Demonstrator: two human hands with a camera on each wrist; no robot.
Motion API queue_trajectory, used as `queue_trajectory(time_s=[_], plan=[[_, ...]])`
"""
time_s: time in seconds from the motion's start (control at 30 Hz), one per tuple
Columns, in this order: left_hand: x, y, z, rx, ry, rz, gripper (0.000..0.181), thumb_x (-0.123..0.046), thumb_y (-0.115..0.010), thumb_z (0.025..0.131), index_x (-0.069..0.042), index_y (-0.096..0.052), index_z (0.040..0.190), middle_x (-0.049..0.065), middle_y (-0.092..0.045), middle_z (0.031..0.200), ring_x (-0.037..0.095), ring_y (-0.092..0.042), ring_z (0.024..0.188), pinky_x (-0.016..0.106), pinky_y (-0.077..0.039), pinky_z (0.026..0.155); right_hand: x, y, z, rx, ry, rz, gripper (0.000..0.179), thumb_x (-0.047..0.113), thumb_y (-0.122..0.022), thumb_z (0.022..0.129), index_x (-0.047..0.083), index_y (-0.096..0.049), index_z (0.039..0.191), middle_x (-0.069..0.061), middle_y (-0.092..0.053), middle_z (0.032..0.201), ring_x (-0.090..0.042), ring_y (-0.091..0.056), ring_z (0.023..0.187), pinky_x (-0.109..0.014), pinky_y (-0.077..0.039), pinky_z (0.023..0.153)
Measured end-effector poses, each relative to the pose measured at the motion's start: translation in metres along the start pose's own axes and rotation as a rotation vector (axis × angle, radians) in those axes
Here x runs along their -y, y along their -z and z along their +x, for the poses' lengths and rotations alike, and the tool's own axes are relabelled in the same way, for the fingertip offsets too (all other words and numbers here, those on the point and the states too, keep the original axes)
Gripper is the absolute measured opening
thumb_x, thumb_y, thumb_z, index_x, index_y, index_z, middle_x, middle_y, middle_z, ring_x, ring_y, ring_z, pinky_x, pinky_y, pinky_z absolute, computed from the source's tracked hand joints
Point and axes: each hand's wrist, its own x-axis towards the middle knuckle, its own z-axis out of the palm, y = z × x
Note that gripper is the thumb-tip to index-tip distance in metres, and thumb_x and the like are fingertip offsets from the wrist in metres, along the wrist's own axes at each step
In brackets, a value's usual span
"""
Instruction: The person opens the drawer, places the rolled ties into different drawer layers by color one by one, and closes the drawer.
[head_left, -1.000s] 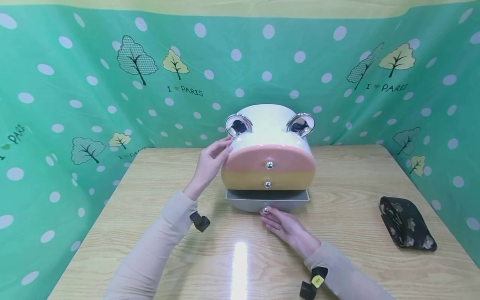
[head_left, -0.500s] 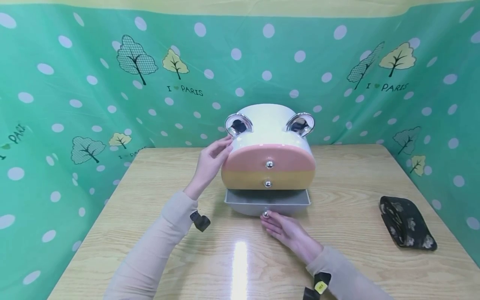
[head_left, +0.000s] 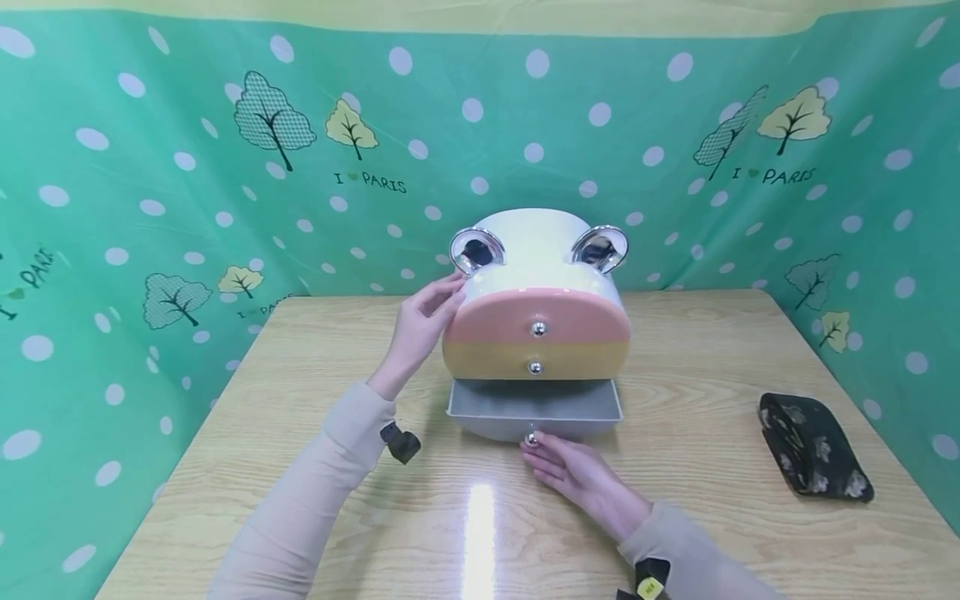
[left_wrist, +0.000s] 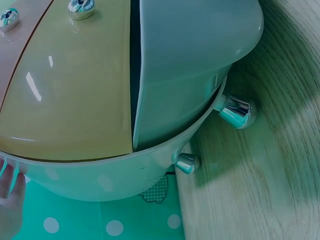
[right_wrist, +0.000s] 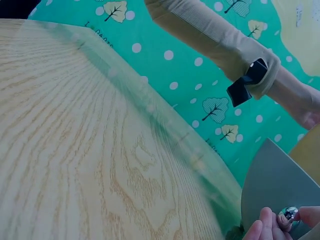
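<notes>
A small rounded storage box (head_left: 536,250) with a white shell and two shiny ear-like rings stands on the table. Its pink top drawer (head_left: 495,318) and yellow middle drawer (head_left: 487,361) are closed. The grey bottom drawer (head_left: 483,428) sticks out toward me. My right hand (head_left: 583,479) pinches the drawer's round silver knob (right_wrist: 289,214) between thumb and finger. Against the box's left side, just below the left ring, rest the extended fingers of my left hand (head_left: 422,327). The left wrist view shows the pulled-out drawer (left_wrist: 195,45) beside the yellow front.
A folded black flowered cloth item (head_left: 813,450) lies on the right of the wooden table (head_left: 300,350). Green dotted fabric (head_left: 420,100) hangs behind the table and along both sides. Small silver feet (left_wrist: 187,162) show under the box.
The grey bottom drawer has slid farther out toward me, with my right hand moving along on its knob. My left hand has stayed in place on the box.
</notes>
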Motion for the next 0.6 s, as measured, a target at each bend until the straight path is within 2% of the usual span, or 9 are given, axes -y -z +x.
queue_trajectory(time_s=[0.13, 0.6], plan=[[0.000, 0.000, 0.000, -0.002, -0.018, 0.011, 0.031, -0.016, -0.059, 0.085, 0.002, -0.057, 0.110, 0.008, -0.051, 0.126, 0.017, -0.049, 0.114, 0.024, -0.040, 0.096, -0.002, 0.000, -0.003, 0.010, -0.003, 0.000, 0.019, 0.022, -0.059, 0.085, 0.008, -0.058, 0.097, -0.015, -0.062, 0.105, -0.021, -0.060, 0.097, -0.041, -0.040, 0.096], [0.001, -0.001, 0.000, -0.004, -0.032, 0.006, 0.030, -0.015, -0.058, 0.085, 0.002, -0.058, 0.109, 0.008, -0.052, 0.125, 0.016, -0.050, 0.112, 0.023, -0.040, 0.095, -0.008, 0.002, -0.019, 0.058, -0.019, -0.021, 0.030, 0.024, -0.057, 0.086, 0.003, -0.055, 0.107, -0.017, -0.059, 0.110, -0.023, -0.058, 0.100, -0.043, -0.037, 0.098]])
